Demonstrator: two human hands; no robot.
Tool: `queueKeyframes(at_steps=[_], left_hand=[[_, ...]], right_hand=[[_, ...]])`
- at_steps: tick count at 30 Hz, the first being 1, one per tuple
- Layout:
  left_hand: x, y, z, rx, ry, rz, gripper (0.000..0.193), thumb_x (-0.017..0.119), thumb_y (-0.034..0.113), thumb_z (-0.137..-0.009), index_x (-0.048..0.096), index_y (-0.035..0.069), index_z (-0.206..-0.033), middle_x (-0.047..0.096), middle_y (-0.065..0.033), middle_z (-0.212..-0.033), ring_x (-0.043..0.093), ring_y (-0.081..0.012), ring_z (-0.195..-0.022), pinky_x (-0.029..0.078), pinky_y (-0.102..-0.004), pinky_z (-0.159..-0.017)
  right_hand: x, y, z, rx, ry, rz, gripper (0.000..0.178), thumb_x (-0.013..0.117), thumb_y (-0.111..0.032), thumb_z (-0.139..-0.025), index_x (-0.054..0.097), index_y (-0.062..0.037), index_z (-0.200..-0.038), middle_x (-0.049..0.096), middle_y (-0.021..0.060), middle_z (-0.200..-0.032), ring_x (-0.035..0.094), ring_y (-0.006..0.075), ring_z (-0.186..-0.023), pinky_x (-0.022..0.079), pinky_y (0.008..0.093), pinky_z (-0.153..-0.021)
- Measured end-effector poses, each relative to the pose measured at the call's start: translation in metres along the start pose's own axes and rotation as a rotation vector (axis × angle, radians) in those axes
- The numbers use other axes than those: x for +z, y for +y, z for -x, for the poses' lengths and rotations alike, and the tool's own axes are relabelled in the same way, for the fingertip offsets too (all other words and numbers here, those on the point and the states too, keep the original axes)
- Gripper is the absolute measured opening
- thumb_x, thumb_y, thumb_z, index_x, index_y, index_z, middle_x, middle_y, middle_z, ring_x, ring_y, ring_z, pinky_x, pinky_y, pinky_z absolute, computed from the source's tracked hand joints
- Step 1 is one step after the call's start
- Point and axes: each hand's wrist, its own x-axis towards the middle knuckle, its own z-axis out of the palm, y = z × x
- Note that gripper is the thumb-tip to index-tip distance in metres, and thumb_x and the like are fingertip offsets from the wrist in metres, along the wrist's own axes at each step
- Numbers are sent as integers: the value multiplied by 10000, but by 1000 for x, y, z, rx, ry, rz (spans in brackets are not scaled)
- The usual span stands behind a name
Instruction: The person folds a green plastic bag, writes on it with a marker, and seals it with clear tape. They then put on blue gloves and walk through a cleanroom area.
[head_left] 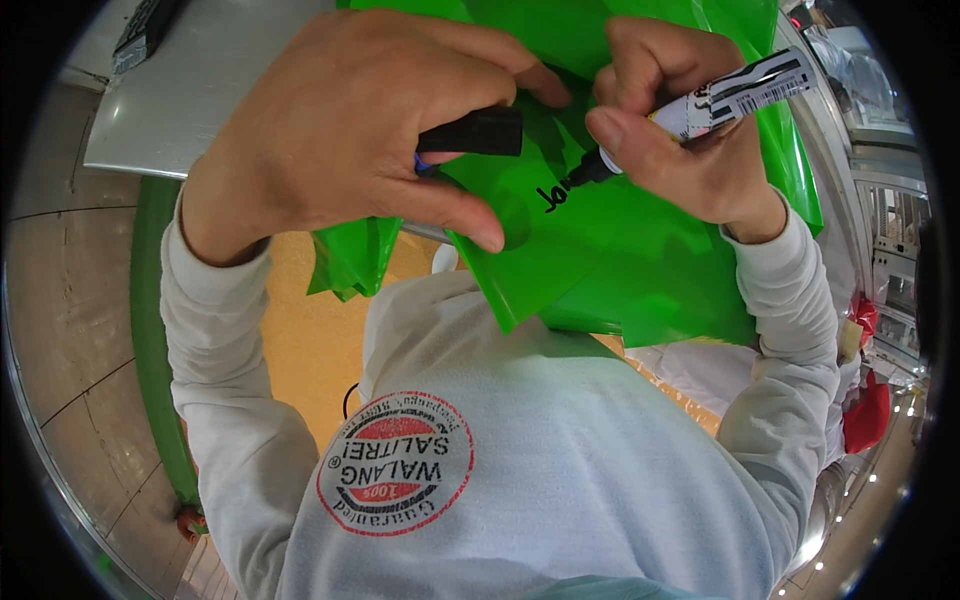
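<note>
My right hand (pixel 705 180) grips a marker pen (pixel 750 92) with a white, black-striped barrel. Its black tip touches a green plastic sheet (pixel 630 250), beside short black handwriting (pixel 552 199). My left hand (pixel 340 130) lies on the sheet to the left of the writing, thumb and fingertips pressing down on it. A black marker cap (pixel 485 132) is tucked in that hand, sticking out between thumb and fingers. Something small and blue (pixel 424 163) shows just below the cap; I cannot make out what it is. The sheet's near edge hangs toward my body.
A grey metal tabletop (pixel 220 110) lies under the sheet, with a dark object (pixel 145 35) at its far left. Crumpled green plastic (pixel 352 258) hangs below my left hand. Shelves (pixel 895 240) and a red item (pixel 867 413) are at the right.
</note>
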Motion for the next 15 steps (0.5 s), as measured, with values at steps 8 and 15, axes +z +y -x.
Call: queueKeyframes(at_steps=[8,15], left_hand=[[-7,10,0,-25,0,-20,565,848,415,-552,609,-20,-823,663,-102,-1102,649,-279,-767,491,-313,-628],[-4,4,2,39,38,-87,621,844,419,-567,644,-33,-943,663,-89,-1121,658,-261,-788,504,-290,-643]], right_hand=[[-6,-10,1,62,57,15,335,645,-61,-829,359,-70,-657,337,-25,-551,350,55,-474,237,231,-450],[-16,-6,-2,90,37,-104,312,660,-5,-788,397,-86,-641,387,-39,-523,315,29,-449,207,233,-421]])
